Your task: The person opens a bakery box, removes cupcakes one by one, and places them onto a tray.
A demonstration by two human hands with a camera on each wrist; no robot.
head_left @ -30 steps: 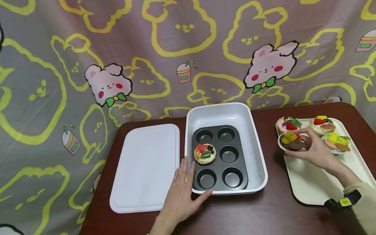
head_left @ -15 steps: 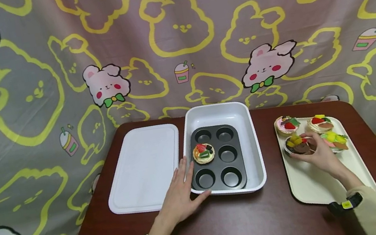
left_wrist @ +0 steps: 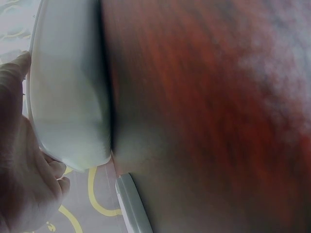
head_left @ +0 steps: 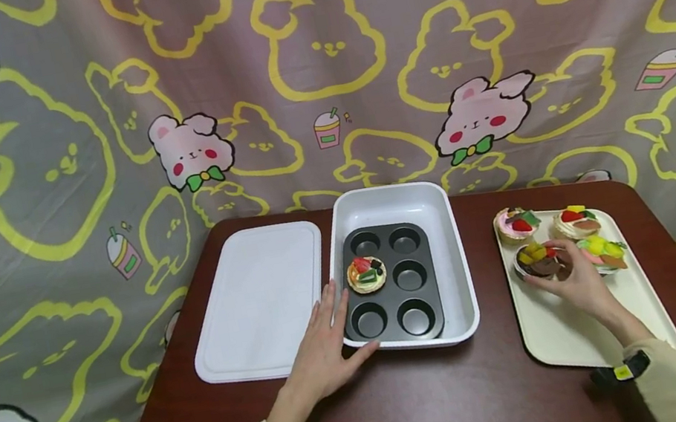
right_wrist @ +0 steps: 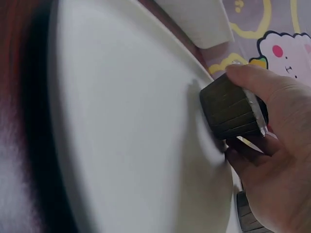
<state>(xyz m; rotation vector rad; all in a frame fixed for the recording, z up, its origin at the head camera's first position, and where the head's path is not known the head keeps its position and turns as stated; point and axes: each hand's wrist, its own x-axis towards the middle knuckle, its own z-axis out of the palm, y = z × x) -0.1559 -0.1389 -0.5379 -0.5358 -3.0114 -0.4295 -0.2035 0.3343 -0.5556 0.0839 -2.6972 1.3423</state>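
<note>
My right hand (head_left: 577,280) pinches a chocolate cupcake (head_left: 535,260) with yellow chunks on top, over the left part of the cream tray (head_left: 576,327). In the right wrist view its dark pleated cup (right_wrist: 228,109) is right at the tray surface, thumb and fingers around its rim. Three other cupcakes surround it: pink (head_left: 516,225), cream (head_left: 575,224) and yellow-topped (head_left: 601,251). My left hand (head_left: 322,353) rests with spread fingers on the near left rim of a white pan (head_left: 468,286). Inside stands a grey muffin tin (head_left: 392,303); a fruit-topped cupcake (head_left: 366,276) sits in its middle left cup.
A white lid (head_left: 262,300) lies flat on the brown table (head_left: 446,403), left of the pan. Behind the table hangs a patterned curtain (head_left: 337,53). A strip of table separates the pan from the cream tray.
My right hand has moved the chocolate cupcake slightly right and down over the tray, away from the pink one. My left hand keeps its place on the pan.
</note>
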